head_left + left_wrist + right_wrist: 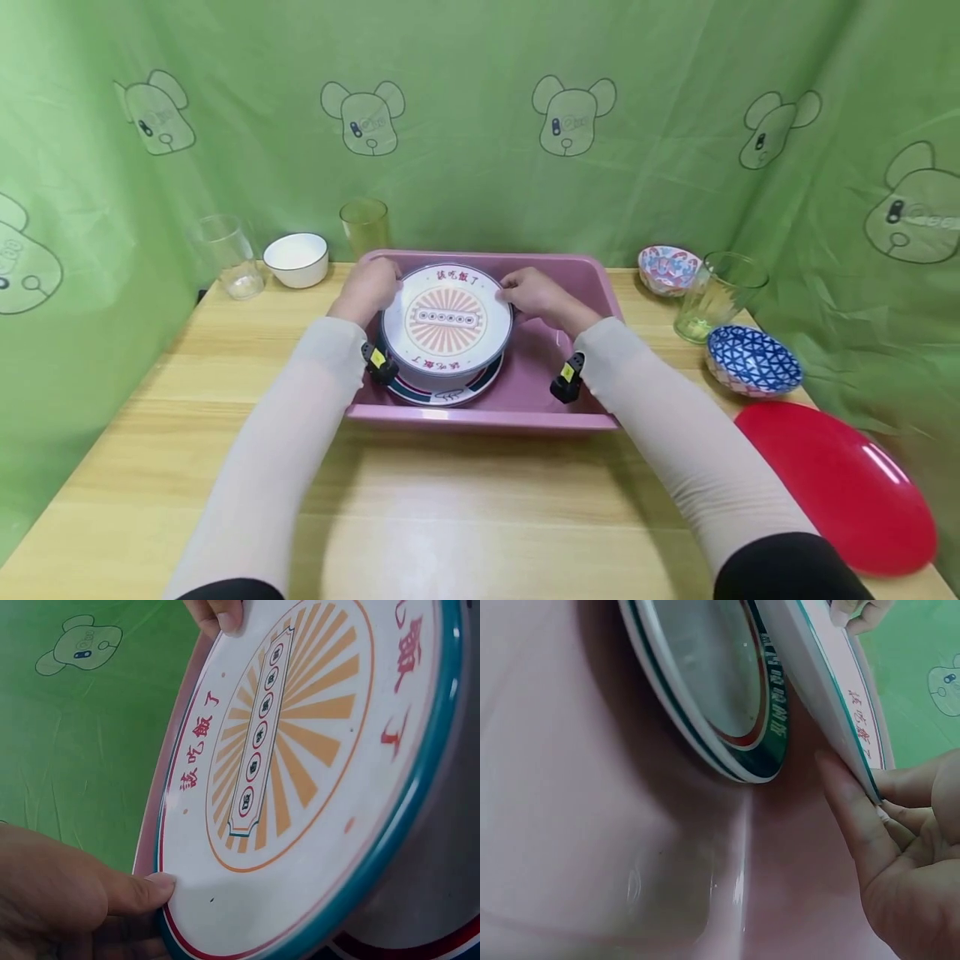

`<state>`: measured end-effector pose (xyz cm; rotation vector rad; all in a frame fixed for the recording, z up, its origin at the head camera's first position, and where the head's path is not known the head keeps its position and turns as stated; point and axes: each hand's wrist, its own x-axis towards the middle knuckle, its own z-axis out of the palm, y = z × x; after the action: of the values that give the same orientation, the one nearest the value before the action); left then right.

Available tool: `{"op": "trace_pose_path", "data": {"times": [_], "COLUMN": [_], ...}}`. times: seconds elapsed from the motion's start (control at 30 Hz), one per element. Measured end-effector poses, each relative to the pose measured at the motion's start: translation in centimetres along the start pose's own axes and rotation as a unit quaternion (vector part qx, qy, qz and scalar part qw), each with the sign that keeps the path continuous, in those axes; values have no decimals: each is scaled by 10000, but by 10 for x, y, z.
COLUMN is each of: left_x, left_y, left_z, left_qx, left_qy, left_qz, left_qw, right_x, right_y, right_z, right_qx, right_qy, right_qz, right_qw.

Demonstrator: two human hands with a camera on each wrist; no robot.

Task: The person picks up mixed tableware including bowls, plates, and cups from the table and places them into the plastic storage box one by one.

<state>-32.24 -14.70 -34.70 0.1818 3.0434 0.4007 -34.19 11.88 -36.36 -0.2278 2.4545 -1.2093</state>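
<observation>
My left hand (370, 289) and right hand (542, 295) grip opposite edges of a round white plate (448, 321) with orange rays and red characters. In the left wrist view the left thumb lies over the teal rim. The right fingers (849, 802) pinch the plate's edge in the right wrist view. It is held above a second plate (774, 746) with a dark green and red patterned band, apart from it at the right side. That lower plate sits in a pink plastic basin (558, 419), partly hidden by the upper one.
Behind the basin are a clear glass (238, 262), a white bowl (297, 260) and a yellow glass (365, 223). To the right are a patterned bowl (667, 271), a greenish glass (716, 296), a blue-and-white bowl (752, 360) and a red oval tray (840, 492). Green curtains enclose the wooden table (225, 400).
</observation>
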Motion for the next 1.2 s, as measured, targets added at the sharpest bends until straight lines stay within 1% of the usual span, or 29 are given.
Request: {"op": "trace_pose_path", "data": {"times": [0.17,0.33,0.67,0.77,0.9,0.97,1.1,1.2], "left_x": [2,3,1,0,-3,-4,-7,-8], "left_y": [-2,-1,2,3,4,5,7,7], "left_z": [3,5,6,6,6,7,7,7], "left_qx": [250,350,545,539,516,552,578,526], "left_qy": [19,33,-269,-280,-262,-260,-282,-292], "left_qz": [49,151,130,87,54,64,65,26], "left_qw": [9997,9993,9981,9981,9983,9981,9979,9982], "right_x": [2,3,2,1,1,3,4,4], "right_y": [2,5,7,7,7,7,9,8], "right_z": [3,5,12,13,13,14,16,17], "right_qx": [-372,-542,-958,-1131,-1570,-1674,-1730,-1760], "right_qy": [-31,-97,-265,-307,-293,-328,-397,-374], "right_qz": [7,30,-27,-71,-200,-201,-113,-74], "right_qw": [9993,9985,9950,9931,9870,9851,9841,9837]}}
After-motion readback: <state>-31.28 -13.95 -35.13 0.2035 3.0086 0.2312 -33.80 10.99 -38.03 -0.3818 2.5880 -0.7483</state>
